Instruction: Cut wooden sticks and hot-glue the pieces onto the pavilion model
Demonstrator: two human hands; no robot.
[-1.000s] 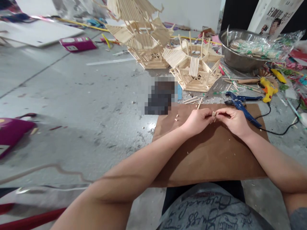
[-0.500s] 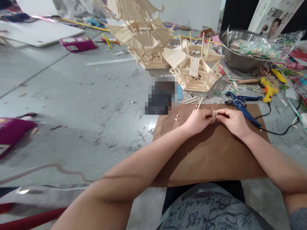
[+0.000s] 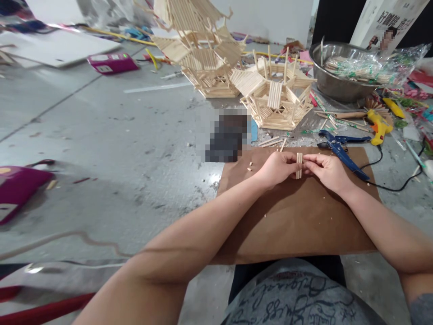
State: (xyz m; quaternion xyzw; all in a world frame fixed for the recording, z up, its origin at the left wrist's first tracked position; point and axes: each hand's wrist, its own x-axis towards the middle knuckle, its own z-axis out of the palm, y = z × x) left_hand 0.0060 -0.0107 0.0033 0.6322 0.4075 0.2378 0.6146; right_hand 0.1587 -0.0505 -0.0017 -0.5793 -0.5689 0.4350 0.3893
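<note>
1. Our left hand (image 3: 278, 169) pinches a short pale wooden stick bundle (image 3: 299, 165) near the far edge of the flat brown sheet (image 3: 304, 225).
2. Our right hand (image 3: 325, 169) curls beside it; whether pinching, we cannot tell.

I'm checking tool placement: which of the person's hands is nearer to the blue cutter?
Right. The right hand is close to the blue cutter, on its near, left side; the left hand is farther left, holding short wooden sticks.
</note>
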